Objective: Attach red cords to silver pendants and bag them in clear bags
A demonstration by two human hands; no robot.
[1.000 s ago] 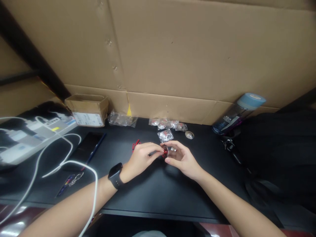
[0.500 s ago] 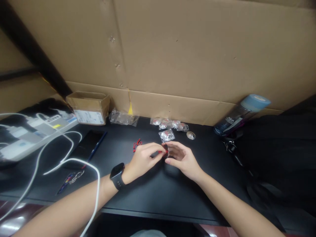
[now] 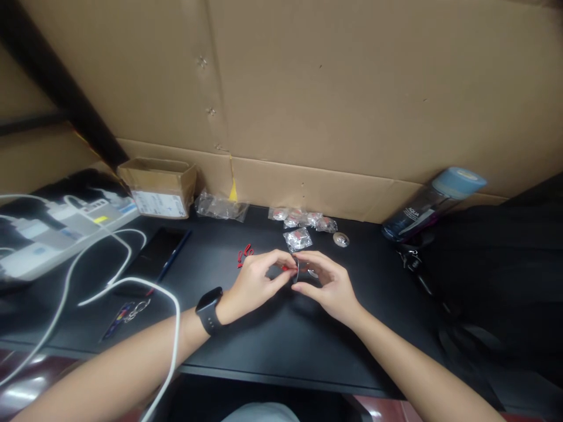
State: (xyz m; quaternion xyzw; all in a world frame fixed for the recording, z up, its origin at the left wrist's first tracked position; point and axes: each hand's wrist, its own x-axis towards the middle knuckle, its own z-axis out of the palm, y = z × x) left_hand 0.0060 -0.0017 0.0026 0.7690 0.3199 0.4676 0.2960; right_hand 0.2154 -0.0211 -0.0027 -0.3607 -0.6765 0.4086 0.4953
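Near the middle of the black desk, my right hand (image 3: 334, 287) grips a thin round metal disc, like a small finger cymbal (image 3: 298, 271), by its rim between thumb and fingers. The disc stands edge-on to me. My left hand (image 3: 259, 280), with a black watch on its wrist, pinches a red cord (image 3: 285, 268) against the disc's left side. Something shiny shows behind the right fingers, too hidden to name. Loose red cords (image 3: 245, 254) lie just beyond my left hand. Another domed metal disc (image 3: 341, 239) lies past my right hand.
Several clear plastic packets (image 3: 298, 239) lie by the cardboard wall (image 3: 308, 117). At left are a small cardboard box (image 3: 160, 187), a power strip (image 3: 65, 234), a phone (image 3: 156, 261), keys (image 3: 136, 312) and a white cable (image 3: 176, 328). A bottle (image 3: 433, 205) and black bag (image 3: 492, 281) stand right.
The disc has turned to a more edge-on angle between my hands. Both hands stay in nearly the same place, and the view has shifted slightly.
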